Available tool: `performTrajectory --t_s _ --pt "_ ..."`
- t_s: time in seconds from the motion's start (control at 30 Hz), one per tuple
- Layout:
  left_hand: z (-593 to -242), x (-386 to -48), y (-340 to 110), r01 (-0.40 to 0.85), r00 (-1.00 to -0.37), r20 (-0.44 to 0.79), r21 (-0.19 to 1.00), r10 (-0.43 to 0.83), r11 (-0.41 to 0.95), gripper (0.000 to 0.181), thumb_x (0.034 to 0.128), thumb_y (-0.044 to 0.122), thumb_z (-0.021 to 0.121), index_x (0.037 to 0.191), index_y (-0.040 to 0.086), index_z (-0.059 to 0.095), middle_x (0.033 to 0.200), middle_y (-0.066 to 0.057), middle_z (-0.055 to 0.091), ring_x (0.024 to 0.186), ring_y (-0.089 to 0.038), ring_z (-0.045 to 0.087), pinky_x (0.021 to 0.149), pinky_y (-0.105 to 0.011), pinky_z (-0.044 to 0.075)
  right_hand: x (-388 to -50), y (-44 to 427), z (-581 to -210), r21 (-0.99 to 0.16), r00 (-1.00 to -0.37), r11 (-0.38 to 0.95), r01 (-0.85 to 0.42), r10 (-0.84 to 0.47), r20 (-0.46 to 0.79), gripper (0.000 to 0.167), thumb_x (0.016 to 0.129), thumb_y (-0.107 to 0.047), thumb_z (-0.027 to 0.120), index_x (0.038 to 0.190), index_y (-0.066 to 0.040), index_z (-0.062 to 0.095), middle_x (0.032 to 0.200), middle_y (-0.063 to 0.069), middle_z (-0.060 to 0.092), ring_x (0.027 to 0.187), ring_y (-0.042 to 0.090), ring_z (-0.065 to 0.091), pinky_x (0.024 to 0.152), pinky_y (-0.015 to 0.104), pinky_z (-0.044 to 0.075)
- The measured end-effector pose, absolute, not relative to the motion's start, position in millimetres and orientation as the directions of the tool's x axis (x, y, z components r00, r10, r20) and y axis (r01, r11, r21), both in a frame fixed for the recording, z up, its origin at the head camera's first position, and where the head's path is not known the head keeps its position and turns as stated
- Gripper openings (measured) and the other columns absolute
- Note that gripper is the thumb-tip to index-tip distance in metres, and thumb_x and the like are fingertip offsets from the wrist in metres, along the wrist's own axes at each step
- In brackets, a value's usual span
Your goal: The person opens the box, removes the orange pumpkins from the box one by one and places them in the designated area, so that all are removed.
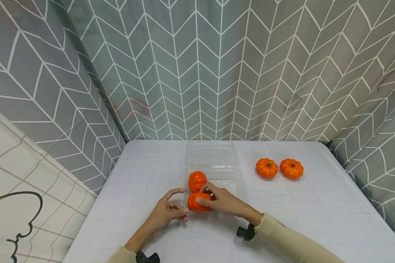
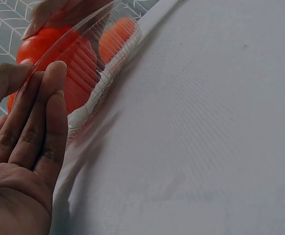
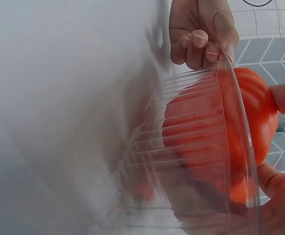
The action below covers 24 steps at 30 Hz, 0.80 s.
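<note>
Small lettering on the right sleeve (image 1: 293,237), near the cuff, is too small to read. The right hand (image 1: 227,202) pinches the near pumpkin (image 1: 197,203), thumb on one side, fingers on the other. This pumpkin is at the front left of the clear box (image 1: 228,186), partly below the rim; whether it touches the bottom I cannot tell. The left hand (image 1: 166,212) pinches the rim at the front left corner between thumb and fingers. The far pumpkin (image 1: 197,180) is in the box just behind the near one.

The lid (image 1: 211,155) lies open behind the box. To the right on the white table (image 1: 316,204), the left loose pumpkin (image 1: 267,168) sits just beside the right loose pumpkin (image 1: 291,168), both with green stems. The right hand partly hides the near pumpkin and box. A grey chevron curtain (image 1: 210,73) hangs behind.
</note>
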State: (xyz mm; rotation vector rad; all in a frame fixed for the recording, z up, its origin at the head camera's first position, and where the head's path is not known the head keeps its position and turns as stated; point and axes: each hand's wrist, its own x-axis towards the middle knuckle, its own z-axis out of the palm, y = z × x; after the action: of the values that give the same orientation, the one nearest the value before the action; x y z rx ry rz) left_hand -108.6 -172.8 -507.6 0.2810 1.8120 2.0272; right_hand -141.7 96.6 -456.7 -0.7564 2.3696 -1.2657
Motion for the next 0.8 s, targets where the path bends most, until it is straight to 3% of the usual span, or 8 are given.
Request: performTrajectory --t_s 0.3,0.53,0.8 --pt "-507 -108 -172 -0.153 -0.901 -0.110 0.986 0.420 -0.071 0.074 0.0920 0.008 0.079 0.154 0.011 0.038 0.089 -0.017 0.074 0.078 -0.028 0.075 0.086 -0.046 0.060 -142 105 -453 -0.884 -0.809 0.379 -0.275 -0.588 0.000 0.046 0.093 -0.036 0.078 0.126 -0.016 0.055 0.122 0.006 0.064 0.098 0.022 0.063 0.087 0.036 0.054" --pt "-507 -108 -173 -0.154 -0.902 -0.111 0.986 0.417 -0.069 0.073 0.0925 0.005 0.077 0.154 0.012 0.038 0.091 -0.019 0.074 0.078 -0.027 0.076 0.086 -0.045 0.060 -144 115 -451 -0.889 -0.802 0.366 -0.277 -0.597 0.005 0.051 0.090 -0.034 0.082 0.131 -0.014 0.058 0.124 0.004 0.062 0.097 0.022 0.065 0.087 0.038 0.056" --pt "-508 -108 -174 -0.147 -0.903 -0.103 0.986 0.418 -0.075 0.075 0.0910 0.007 0.079 0.153 0.012 0.038 0.090 -0.018 0.074 0.077 -0.027 0.076 0.085 -0.045 0.060 -148 125 -448 -0.872 -0.795 0.330 -0.363 -0.598 0.104 0.058 0.085 -0.034 0.087 0.133 -0.011 0.062 0.129 0.003 0.060 0.112 0.026 0.062 0.096 0.041 0.055"
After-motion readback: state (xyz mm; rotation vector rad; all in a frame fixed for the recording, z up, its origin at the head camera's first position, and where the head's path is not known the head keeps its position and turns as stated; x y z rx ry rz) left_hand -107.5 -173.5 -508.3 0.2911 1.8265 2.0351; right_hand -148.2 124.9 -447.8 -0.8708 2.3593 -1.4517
